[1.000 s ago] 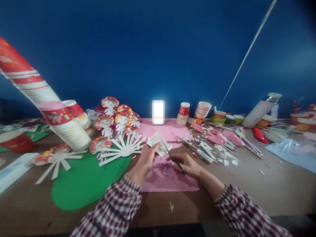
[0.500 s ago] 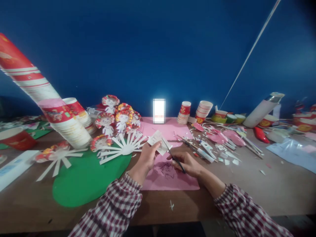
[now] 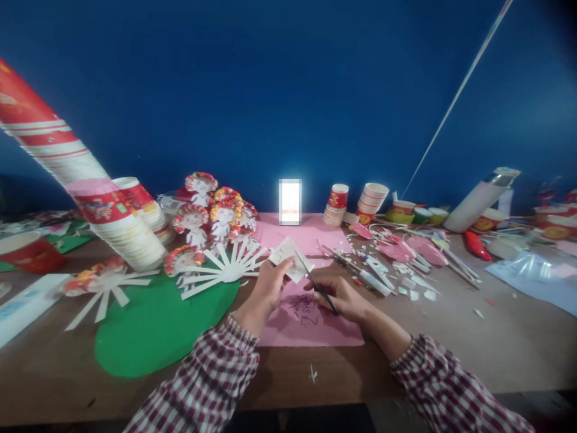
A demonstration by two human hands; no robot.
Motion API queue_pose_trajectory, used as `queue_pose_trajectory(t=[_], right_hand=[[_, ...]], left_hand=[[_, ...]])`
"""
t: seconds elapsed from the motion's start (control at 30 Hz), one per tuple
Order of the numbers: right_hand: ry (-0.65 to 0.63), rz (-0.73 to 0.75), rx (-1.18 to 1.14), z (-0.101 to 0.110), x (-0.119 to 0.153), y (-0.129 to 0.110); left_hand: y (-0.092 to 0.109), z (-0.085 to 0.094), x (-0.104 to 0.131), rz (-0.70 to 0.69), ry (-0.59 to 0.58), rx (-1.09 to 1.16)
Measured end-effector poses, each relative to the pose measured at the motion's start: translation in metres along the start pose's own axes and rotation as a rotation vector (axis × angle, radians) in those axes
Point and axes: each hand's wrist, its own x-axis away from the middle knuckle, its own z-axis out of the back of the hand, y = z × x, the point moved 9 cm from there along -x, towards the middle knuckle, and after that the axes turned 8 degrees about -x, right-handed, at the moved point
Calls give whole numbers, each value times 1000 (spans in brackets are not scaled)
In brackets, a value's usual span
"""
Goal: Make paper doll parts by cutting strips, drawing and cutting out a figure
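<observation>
My left hand pinches a small white paper piece with faint drawn lines, thumb on top. In my right hand is a dark-handled tool, which looks like scissors; its thin blades reach up to the paper's right edge. Both hands are over a pink sheet with dark scribbled lines on it. Just left of my left hand, a white paper fan of strips overlaps a green paper shape.
Tall stacked paper cups lean at the left, beside paper dolls. Two cup stacks stand at the back. Markers, paper scraps and a white cylinder lie to the right.
Almost everything is as before. The view has shifted very slightly, and both hands keep nearly the same pose at the paper.
</observation>
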Motion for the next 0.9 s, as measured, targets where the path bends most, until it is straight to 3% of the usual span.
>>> queue_pose_trajectory(t=[0.57,0.9], right_hand=[[-15,-11,-35,0,1,2],[-3,9,15,0,1,-1]], left_hand=[[-1,4,2,-10,11,-149],[-7,2,0,9,-3,-59]])
